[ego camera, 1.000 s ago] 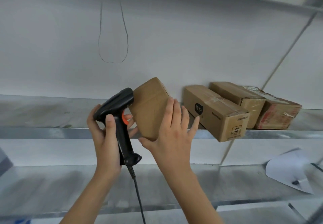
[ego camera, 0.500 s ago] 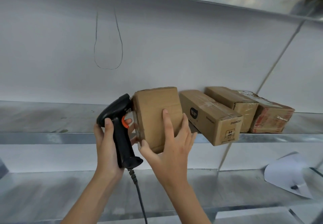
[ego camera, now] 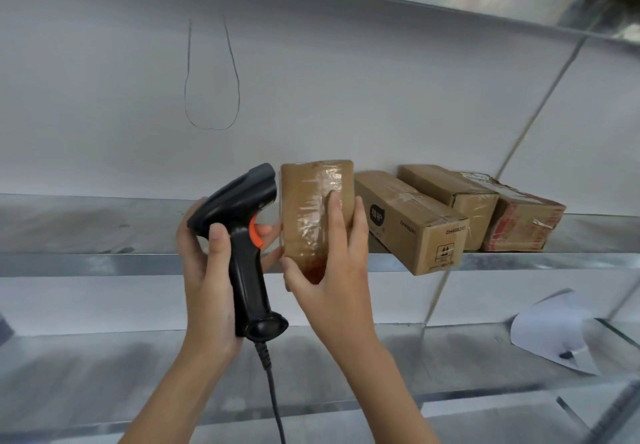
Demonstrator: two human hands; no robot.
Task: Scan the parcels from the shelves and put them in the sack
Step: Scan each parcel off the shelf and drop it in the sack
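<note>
Two hands work: the left [ego camera: 207,270] grips the scanner [ego camera: 244,236], the right [ego camera: 329,270] holds a box [ego camera: 311,201]; next, probably find its label.

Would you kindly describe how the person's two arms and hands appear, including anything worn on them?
Both forearms are bare as far as the picture shows: no sleeves, gloves or watch. The left hand and the right hand show no rings or markings, and the visible fingernails look short and unpainted.

A parcel storeroom or depot is indicated: taped cardboard parcels [ego camera: 412,222] are lined on bare metal shelves [ego camera: 86,263], and a corded barcode scanner [ego camera: 242,236] is held.
</note>
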